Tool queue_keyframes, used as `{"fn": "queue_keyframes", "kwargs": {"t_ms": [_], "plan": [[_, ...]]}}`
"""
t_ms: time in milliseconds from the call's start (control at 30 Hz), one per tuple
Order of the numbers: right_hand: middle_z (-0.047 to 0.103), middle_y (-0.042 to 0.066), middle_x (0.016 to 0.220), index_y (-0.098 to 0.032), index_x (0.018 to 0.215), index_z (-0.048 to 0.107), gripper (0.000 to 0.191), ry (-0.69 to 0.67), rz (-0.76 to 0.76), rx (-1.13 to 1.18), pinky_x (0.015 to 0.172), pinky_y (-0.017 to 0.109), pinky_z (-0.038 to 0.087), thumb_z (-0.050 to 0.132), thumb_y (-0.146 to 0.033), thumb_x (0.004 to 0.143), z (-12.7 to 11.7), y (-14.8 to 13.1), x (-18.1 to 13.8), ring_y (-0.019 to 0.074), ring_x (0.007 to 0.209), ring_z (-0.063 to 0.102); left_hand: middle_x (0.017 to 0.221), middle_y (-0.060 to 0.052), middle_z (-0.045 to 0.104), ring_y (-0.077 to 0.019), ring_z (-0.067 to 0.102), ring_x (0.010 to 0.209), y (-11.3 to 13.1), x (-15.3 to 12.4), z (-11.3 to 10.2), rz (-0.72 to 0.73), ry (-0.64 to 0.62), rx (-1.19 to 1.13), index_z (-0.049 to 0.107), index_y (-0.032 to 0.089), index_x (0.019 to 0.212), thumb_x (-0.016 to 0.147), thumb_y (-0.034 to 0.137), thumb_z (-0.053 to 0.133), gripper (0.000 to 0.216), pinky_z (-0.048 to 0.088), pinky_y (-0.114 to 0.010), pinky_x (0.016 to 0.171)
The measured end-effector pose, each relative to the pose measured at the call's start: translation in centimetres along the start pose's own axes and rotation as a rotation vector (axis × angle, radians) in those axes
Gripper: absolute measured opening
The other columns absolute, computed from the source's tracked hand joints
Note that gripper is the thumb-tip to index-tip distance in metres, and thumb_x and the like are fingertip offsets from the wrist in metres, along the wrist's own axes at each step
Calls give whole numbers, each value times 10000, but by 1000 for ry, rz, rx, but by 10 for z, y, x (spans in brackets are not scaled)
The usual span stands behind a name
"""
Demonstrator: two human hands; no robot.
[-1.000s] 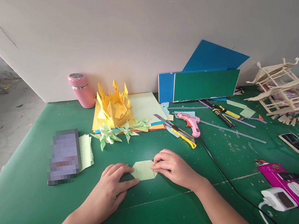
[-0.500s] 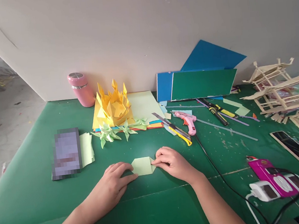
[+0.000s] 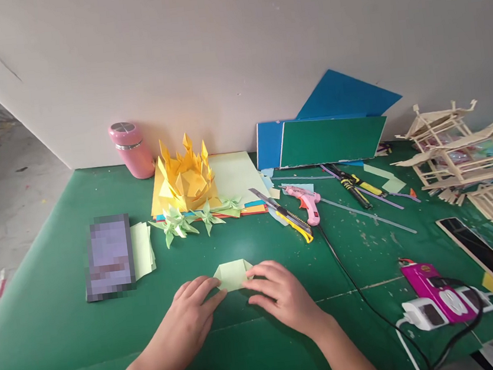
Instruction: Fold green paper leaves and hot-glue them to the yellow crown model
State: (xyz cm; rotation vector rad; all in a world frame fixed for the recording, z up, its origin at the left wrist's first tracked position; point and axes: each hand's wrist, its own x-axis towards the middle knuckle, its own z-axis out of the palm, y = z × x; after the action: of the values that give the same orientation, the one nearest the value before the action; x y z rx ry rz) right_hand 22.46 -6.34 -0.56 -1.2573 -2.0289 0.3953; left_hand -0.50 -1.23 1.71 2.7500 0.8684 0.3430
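Observation:
A small pale green sheet of folded paper [image 3: 232,275] lies on the green table in front of me, its corners turned in. My left hand [image 3: 195,306] grips the paper's left end between thumb and fingers. At the other end is my right hand [image 3: 283,292], fingers spread, the fingertips touching the paper's right edge and the thumb apart from it. Beyond the hands, several pale green paper flowers [image 3: 179,222] rest before a yellow folded-paper crown [image 3: 188,180]. To the left, more green paper slips [image 3: 142,250] stick out beside a blurred dark rectangular object [image 3: 109,257].
A utility knife [image 3: 293,222] and a pink glue gun [image 3: 308,201] lie beyond my right hand; the gun's black cord runs toward a magenta power strip [image 3: 437,294]. A phone [image 3: 480,247] and wooden stick models [image 3: 460,149] are at right. A pink flask [image 3: 131,150] stands by the back panel.
My right hand's fingers have spread, with the thumb moving off the paper toward me. My left hand stays on the left end. The view has shifted slightly.

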Motion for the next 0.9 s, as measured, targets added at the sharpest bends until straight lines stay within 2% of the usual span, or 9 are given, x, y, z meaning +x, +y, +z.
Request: {"fn": "queue_keyframes", "kwargs": {"t_ms": [100,200,333,500,600,733,900], "plan": [[667,86,1012,-193,1032,657,172,-68,6,-9,824,393,521,572,-220,884,7,-6,3,230,944,586,1071,-75,677,-213,634,976,4,6,-2,9,-40,3,655,201,1038,802,4,390,405,533,-321,826],[667,82,1003,-193,1021,660,165,-79,74,-10,796,374,530,578,-190,878,8,-5,8,223,926,588,1023,-85,690,-222,659,904,8,10,3,3,-61,43,653,169,994,817,13,403,343,548,-335,780],[683,62,930,-204,949,685,147,-63,47,-9,745,336,532,555,-167,890,7,1,13,199,862,594,964,-77,697,-240,664,865,12,12,14,-22,-13,127,642,170,944,888,172,464,187,545,-358,741],[700,54,875,-175,925,683,139,-26,-66,-58,697,327,504,547,-162,897,9,7,14,191,793,587,938,-59,697,-211,663,811,10,14,21,-59,45,194,615,197,1081,936,284,422,256,545,-324,685],[709,48,872,-170,899,668,138,11,-105,-90,703,333,479,532,-146,902,10,7,14,187,776,588,971,-46,692,-169,658,769,7,16,21,-75,56,192,640,227,1013,957,251,359,287,540,-274,646],[666,40,758,-178,821,655,192,-10,-54,-87,645,309,462,491,-169,921,9,5,15,174,702,544,868,-20,694,-147,638,729,5,19,18,-39,74,96,660,226,866,960,173,316,361,543,-260,676],[628,46,779,-184,790,635,233,-21,65,-14,658,296,464,460,-203,942,9,4,16,169,729,537,831,-27,699,-155,632,723,3,23,12,-34,145,-43,659,199,799,957,205,356,342,544,-279,686]]}}
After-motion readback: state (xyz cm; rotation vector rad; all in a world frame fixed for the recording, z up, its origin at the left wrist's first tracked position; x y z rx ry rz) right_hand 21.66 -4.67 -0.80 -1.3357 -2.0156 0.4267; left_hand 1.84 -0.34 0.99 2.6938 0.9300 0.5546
